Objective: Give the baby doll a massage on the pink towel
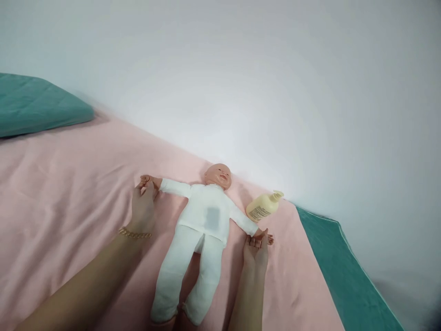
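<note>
Left fingers, right fingers curled closed around the doll's wrists

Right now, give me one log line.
doll: on back on pink cloth; left hand: holding one wrist; right hand: holding other wrist; pump bottle: beside doll

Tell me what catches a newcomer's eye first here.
Probably the bald doll with a white cloth body, lying on its back mid-picture, arms outspread, on a pink fabric sheet. The person's bare left grip and right grip hold its arms near the ends. A pale yellow pump bottle is beside the doll's arm at picture right.
</note>
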`<state>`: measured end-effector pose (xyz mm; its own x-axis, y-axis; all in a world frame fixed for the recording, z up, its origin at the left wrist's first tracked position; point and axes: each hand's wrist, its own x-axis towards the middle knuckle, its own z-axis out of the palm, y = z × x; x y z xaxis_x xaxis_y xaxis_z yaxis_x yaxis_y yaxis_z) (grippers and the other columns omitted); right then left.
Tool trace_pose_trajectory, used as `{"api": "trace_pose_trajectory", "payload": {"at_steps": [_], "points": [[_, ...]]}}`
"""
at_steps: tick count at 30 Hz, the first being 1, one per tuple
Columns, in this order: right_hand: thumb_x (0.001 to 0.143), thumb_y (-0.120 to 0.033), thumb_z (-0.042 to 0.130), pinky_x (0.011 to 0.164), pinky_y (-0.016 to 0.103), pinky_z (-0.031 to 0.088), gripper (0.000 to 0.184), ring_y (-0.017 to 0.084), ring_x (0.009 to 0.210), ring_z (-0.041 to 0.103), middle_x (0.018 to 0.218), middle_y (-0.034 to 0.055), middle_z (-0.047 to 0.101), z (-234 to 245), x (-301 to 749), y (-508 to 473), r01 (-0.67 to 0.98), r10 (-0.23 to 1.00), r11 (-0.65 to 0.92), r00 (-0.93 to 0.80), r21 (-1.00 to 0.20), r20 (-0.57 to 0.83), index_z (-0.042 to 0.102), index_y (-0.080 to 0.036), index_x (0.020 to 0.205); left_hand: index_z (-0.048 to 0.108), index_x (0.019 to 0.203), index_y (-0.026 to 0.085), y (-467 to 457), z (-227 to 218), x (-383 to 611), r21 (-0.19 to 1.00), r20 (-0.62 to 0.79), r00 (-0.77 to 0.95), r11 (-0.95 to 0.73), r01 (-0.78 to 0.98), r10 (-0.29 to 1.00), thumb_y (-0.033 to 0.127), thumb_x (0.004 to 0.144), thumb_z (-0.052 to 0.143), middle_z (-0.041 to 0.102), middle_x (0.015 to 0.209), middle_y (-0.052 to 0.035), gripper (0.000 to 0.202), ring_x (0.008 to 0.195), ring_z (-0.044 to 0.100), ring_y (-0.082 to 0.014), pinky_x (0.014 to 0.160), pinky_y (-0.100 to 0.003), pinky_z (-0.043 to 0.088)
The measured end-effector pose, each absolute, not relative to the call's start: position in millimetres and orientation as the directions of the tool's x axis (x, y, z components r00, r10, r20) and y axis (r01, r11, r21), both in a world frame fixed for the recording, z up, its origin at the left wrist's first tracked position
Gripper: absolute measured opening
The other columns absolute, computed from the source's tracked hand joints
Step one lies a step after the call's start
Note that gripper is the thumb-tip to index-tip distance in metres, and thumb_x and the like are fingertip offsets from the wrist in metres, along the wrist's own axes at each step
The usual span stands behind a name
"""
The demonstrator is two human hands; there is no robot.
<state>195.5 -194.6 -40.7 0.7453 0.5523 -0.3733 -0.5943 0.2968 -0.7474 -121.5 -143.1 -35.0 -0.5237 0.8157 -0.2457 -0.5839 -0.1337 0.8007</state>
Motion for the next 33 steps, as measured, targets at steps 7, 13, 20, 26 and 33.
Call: {"api": "trace_pose_trajectory", "payload": {"at_steps": [7,13,20,26,33], "points": [[0.08,-0.045,0.07,0.101,0.032,0.052,0.052,0.019,0.129,0.054,0.142,0.0055,0.053,-28,173,-200,-0.225,0.621,0.337,0.783,-0.914,0.037,0.058,-0.024,0.126,0.067,0.113,0.023,-161,-13,-96,0.94,0.201,-0.572,-0.321,-0.117,0.795,0.034,0.086,0.067,0.068,0.121,-0.006,0.029,0.114,0.062,-0.0242,0.101,-0.04,0.048],[0.08,-0.035,0.074,0.103,0.045,0.049,0.041,0.025,0.116,0.062,0.122,0.0117,0.067,-12,125,-211,0.194,0.626,0.374,0.669,-0.907,0.401,0.065,-0.016,0.115,0.073,0.109,0.026,-172,-23,-79,0.751,0.625,-0.004,-0.599,0.279,0.781,0.027,0.093,0.06,0.073,0.115,-0.0035,0.021,0.112,0.064,-0.0231,0.102,-0.041,0.047],[0.086,-0.022,0.068,0.095,0.044,0.054,0.028,0.023,0.109,0.064,0.112,0.008,0.071,-25,116,-212,0.604,0.72,0.51,0.089,-0.612,0.688,0.07,-0.024,0.114,0.071,0.113,0.025,-164,-32,-78,0.506,0.731,0.304,-0.784,0.359,0.611,0.018,0.095,0.055,0.073,0.113,-0.0028,0.025,0.117,0.06,-0.0206,0.102,-0.041,0.046],[0.089,-0.017,0.064,0.095,0.044,0.054,0.032,0.022,0.108,0.066,0.108,0.0059,0.074,-27,119,-208,0.718,0.645,0.562,-0.068,-0.412,0.761,0.068,-0.027,0.119,0.071,0.111,0.025,-163,-34,-77,0.442,0.761,0.331,-0.819,0.366,0.558,0.015,0.094,0.057,0.073,0.114,-0.0025,0.024,0.117,0.059,-0.0203,0.1,-0.04,0.047],[0.088,-0.023,0.065,0.098,0.045,0.053,0.026,0.022,0.107,0.067,0.109,0.0069,0.074,-22,114,-212,0.682,0.678,0.525,0.025,-0.509,0.734,0.071,-0.026,0.113,0.073,0.11,0.026,-165,-32,-78,0.567,0.722,0.256,-0.762,0.313,0.643,0.018,0.093,0.059,0.074,0.112,-0.0031,0.024,0.114,0.062,-0.0212,0.1,-0.04,0.047]]}}
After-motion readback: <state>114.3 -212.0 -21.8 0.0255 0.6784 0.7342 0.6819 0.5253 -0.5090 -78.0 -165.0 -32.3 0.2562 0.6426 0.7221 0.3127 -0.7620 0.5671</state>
